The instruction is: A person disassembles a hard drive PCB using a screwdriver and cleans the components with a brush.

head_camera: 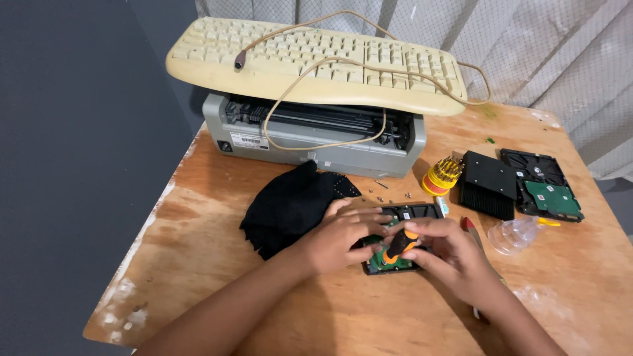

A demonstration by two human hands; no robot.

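- Holding a small orange-and-black screwdriver in my right hand, fingers closed round its handle, tip down on the hard drive at the near middle of the wooden table.
- My left hand lies flat on the left part of the drive, fingers spread over it, pinning it down; it grips nothing.
- The drive lies with its green circuit board up; much of it is hidden under both hands, so the screw being worked cannot be seen.
- Judgement: the driver should stand upright on the screw head, with steady downward pressure, while the left hand stops the drive from turning.
- Loose small screws lie just beyond the drive; any freed screw is best kept with them, away from the table edge.
- A black cloth lies to the left, touching my left hand.
- To the right: a round yellow holder of driver bits, a black finned block, a second drive with green board, a clear plastic piece.
- Far side: a grey printer with a cream keyboard resting on top, its cable looped down.
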